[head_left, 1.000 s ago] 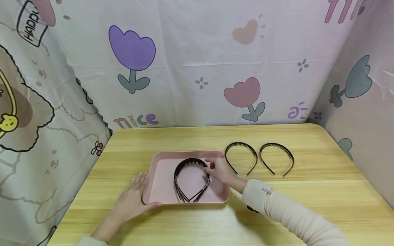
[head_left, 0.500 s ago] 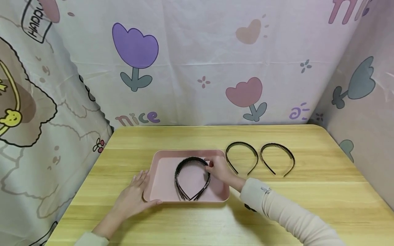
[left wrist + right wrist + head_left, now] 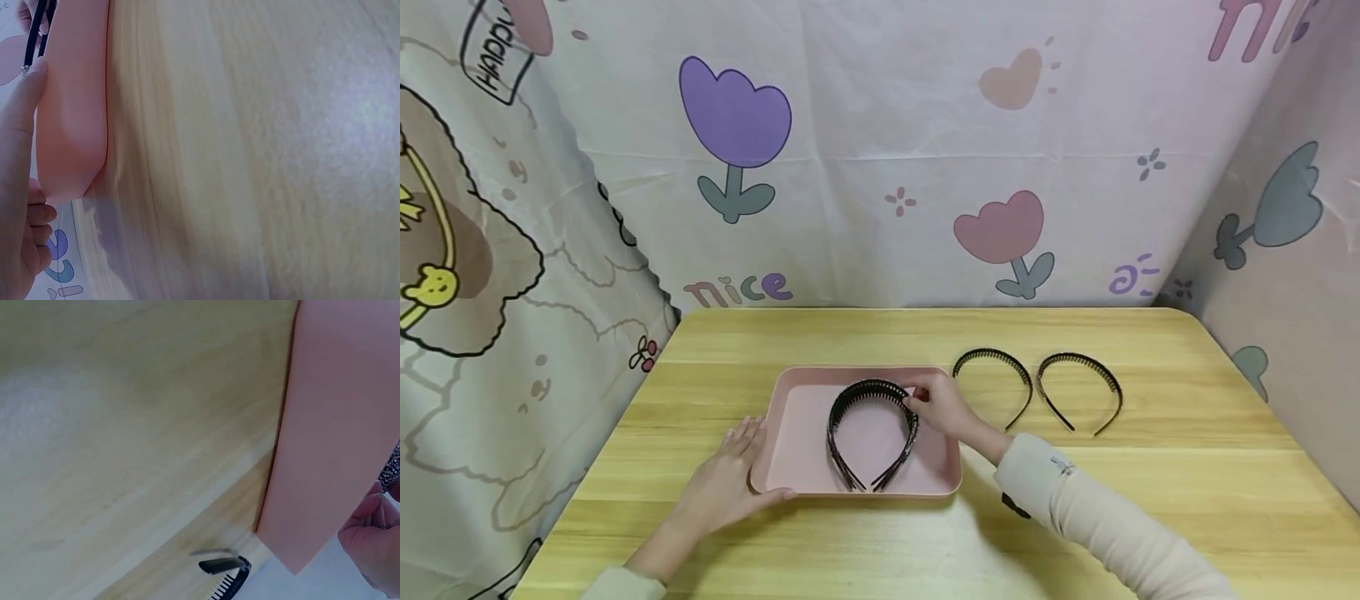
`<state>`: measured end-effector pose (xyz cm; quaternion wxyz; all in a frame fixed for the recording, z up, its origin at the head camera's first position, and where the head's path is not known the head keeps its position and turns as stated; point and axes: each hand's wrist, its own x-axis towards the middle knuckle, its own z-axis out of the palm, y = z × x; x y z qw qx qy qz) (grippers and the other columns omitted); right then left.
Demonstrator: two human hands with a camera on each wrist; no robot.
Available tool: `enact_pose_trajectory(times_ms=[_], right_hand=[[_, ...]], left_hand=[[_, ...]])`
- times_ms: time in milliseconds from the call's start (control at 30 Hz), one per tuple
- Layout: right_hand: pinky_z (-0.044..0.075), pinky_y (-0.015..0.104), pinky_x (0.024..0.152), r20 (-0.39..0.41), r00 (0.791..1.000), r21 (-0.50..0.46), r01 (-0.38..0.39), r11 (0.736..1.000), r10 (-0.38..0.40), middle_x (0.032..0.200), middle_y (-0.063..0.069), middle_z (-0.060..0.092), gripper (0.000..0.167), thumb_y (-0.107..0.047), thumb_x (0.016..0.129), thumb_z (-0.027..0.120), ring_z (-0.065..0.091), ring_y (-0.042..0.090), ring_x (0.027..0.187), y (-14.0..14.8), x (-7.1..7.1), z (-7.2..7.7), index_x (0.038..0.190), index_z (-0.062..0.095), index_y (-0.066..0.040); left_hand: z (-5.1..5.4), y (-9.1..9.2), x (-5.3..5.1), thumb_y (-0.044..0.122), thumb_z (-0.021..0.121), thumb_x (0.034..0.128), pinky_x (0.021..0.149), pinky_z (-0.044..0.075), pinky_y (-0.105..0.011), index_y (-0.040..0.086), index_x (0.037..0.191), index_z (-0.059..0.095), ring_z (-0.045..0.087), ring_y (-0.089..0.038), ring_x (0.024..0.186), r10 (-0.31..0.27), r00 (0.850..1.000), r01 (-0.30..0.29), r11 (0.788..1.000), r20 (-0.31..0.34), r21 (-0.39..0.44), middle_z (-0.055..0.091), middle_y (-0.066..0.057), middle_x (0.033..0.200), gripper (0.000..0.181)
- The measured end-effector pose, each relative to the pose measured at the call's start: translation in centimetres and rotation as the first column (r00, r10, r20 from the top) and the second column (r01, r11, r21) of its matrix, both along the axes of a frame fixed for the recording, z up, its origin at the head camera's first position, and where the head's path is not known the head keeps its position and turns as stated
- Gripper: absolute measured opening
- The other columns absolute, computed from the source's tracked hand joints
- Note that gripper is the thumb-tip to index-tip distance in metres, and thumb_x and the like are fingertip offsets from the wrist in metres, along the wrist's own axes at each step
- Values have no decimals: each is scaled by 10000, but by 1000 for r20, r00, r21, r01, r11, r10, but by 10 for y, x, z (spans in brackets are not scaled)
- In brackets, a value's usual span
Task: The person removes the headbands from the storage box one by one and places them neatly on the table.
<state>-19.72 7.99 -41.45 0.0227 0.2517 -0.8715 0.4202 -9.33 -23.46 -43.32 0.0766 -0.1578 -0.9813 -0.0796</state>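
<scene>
The right hand pinches stacked headbands, arches away, tips nearest; the left hand, thumb and fingers apart, touches the tray.

We look across a smooth, softly shining wood-grain tabletop to a smooth pink tray of plastic look, toothed black headbands with rough, glinting patches inside, and creased matt cloth beyond the tabletop's far edge.
</scene>
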Motion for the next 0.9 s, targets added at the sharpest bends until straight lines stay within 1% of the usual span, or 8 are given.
enact_pose_trajectory(times_ms=[133,300,467,667,767,900], right_hand=[[399,131,458,31,1000,-16,4,1000,-4,630,101,625,263,42,785,634,444,14,532,8,-2,4,1044,669,63],[378,139,458,35,999,-25,6,1000,-5,619,74,595,296,42,793,607,428,29,530,20,-4,9,1083,665,37],[364,146,467,53,998,-26,34,999,-33,655,66,599,267,27,809,621,432,43,540,37,-4,14,1072,670,38],[366,152,476,14,998,27,57,998,-57,668,75,612,247,38,807,618,431,36,542,58,-5,18,1047,671,61],[394,152,495,-9,998,45,66,997,-65,661,76,621,245,41,798,618,443,17,550,68,-4,18,1036,670,69],[420,147,513,-8,996,59,85,995,-85,659,61,623,235,33,797,633,452,-9,559,79,-1,15,1026,671,70]], left_hand=[[0,1,-2,682,643,668,1089,337,-504,-129,1293,451,381,-413,1306,-4,1000,4,1000,-5,-14,425,-265,1390,1042],[2,1,-3,686,639,668,1086,338,-508,-129,1289,456,380,-417,1304,-10,1000,10,1000,-17,-17,427,-270,1385,1040],[3,1,-2,688,634,672,1084,337,-514,-130,1284,460,379,-421,1304,-15,1000,14,1000,-17,-21,427,-273,1383,1036],[2,2,-2,690,632,670,1082,338,-522,-131,1275,471,375,-421,1306,-13,1000,13,1000,-28,-24,431,-271,1381,1033],[3,1,-2,686,636,666,1081,338,-521,-131,1273,474,373,-419,1308,-8,999,7,1000,-33,-22,430,-267,1384,1030],[1,1,-1,689,632,670,1080,337,-524,-129,1278,468,366,-422,1310,-11,1000,11,1000,-25,-21,419,-266,1392,1033]])
